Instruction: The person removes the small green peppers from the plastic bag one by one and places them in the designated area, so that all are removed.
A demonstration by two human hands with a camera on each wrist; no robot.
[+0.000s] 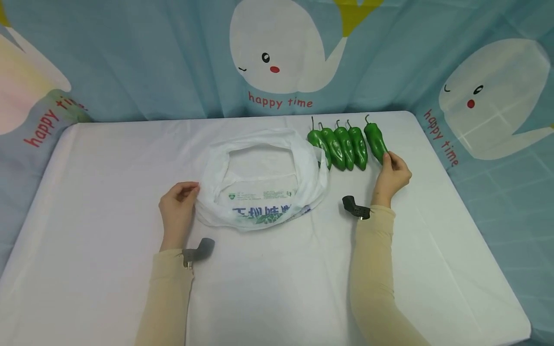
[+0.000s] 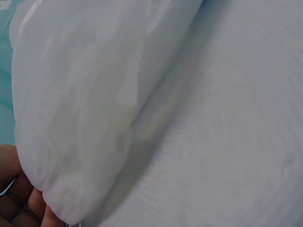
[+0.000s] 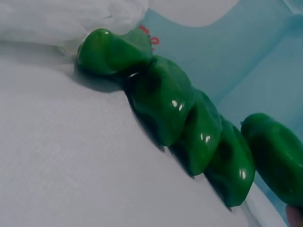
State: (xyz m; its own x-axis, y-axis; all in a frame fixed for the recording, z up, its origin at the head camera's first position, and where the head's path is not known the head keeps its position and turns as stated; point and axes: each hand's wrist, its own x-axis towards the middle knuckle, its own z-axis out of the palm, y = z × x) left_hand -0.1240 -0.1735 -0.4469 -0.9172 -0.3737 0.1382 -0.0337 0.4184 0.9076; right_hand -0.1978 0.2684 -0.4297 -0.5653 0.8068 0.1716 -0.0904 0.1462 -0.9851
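Note:
A white plastic bag (image 1: 213, 166) lies with its mouth spread wide, and purple and green print shows inside. At its left edge, my left hand (image 1: 178, 211) pinches the rim between thumb and fingers; the left wrist view shows the curled fingers (image 2: 35, 208) beside the bag (image 2: 71, 118). My right hand (image 1: 392, 177) grips a green pepper (image 1: 374, 139) by its lower tip, with the stem pointing away. Several more green peppers (image 1: 344, 146) lie side by side to the left of it, the leftmost one partly covered by the bag's right handle.
A white cloth (image 1: 277, 283) covers the table (image 1: 95, 192). Behind and to the right hangs a blue curtain (image 1: 173, 62) printed with whales. Each wrist carries a small dark camera (image 1: 356, 207).

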